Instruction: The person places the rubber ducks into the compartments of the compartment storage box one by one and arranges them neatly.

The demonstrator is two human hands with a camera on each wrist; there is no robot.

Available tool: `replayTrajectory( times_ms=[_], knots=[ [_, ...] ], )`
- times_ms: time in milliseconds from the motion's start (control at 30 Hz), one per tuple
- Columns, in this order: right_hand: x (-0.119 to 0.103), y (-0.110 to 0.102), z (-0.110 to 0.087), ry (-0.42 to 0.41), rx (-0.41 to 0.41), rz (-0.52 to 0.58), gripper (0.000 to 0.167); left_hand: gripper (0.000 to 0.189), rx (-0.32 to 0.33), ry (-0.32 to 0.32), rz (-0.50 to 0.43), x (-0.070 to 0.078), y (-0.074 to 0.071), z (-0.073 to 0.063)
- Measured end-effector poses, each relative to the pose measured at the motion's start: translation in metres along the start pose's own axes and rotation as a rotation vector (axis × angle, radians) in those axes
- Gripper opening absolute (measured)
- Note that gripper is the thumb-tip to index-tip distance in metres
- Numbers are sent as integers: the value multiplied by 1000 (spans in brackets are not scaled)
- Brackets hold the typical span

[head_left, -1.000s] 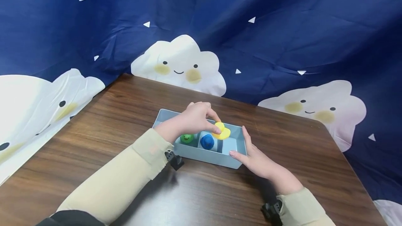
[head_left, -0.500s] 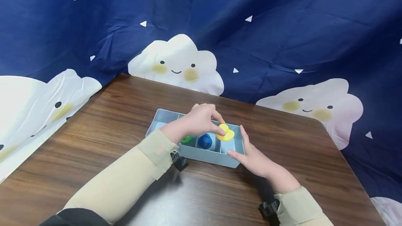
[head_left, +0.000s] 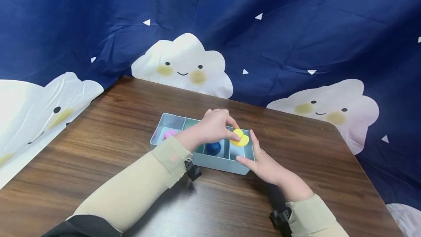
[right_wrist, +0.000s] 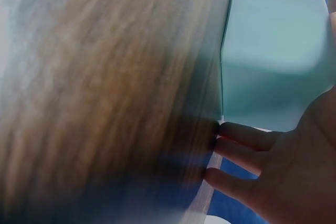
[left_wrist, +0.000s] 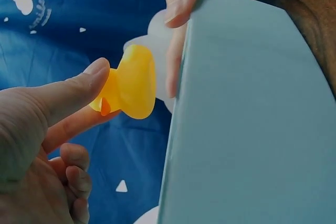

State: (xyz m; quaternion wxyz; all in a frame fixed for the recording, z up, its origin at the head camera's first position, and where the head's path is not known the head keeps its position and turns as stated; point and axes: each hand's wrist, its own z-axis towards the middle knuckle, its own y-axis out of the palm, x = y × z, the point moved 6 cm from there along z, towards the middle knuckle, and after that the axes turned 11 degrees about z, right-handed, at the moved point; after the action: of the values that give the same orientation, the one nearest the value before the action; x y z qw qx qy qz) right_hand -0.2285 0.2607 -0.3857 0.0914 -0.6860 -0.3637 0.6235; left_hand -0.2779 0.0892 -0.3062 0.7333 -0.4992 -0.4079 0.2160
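My left hand pinches a yellow rubber duck between thumb and index finger, over the right-end compartment of a light blue divided box. In the left wrist view the duck shows tipped, its orange beak toward the palm, while the other fingers curl loosely. My right hand lies against the box's right end, thumb at the front rim and fingers straight along the end wall. A blue toy sits in the compartment beside the duck's. At the left end lies a pink toy, partly behind my left forearm.
The box stands on a brown wooden table, with its edge close to a blue curtain printed with white clouds. Small black devices, one of them a wrist device, are strapped at both sleeves.
The left hand has moved slightly right with the yellow duck, now over the right-end compartment. Its arm now hides the green toy, and the pink one has come into view. The right hand stays at the box.
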Motion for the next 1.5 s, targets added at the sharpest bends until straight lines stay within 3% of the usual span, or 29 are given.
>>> replayTrajectory(
  times_ms=[367,767,1033,1500],
  knots=[
    [5,0,2,-39,13,-9,101,31,-4,-23,85,9,17,3],
    [4,0,1,-59,7,-18,100,29,-43,-121,148,11,37,8],
    [-1,-1,-1,-87,13,-8,104,27,-52,-135,179,14,44,9],
    [1,0,1,-65,6,17,102,29,-50,-150,288,13,51,8]
  ],
)
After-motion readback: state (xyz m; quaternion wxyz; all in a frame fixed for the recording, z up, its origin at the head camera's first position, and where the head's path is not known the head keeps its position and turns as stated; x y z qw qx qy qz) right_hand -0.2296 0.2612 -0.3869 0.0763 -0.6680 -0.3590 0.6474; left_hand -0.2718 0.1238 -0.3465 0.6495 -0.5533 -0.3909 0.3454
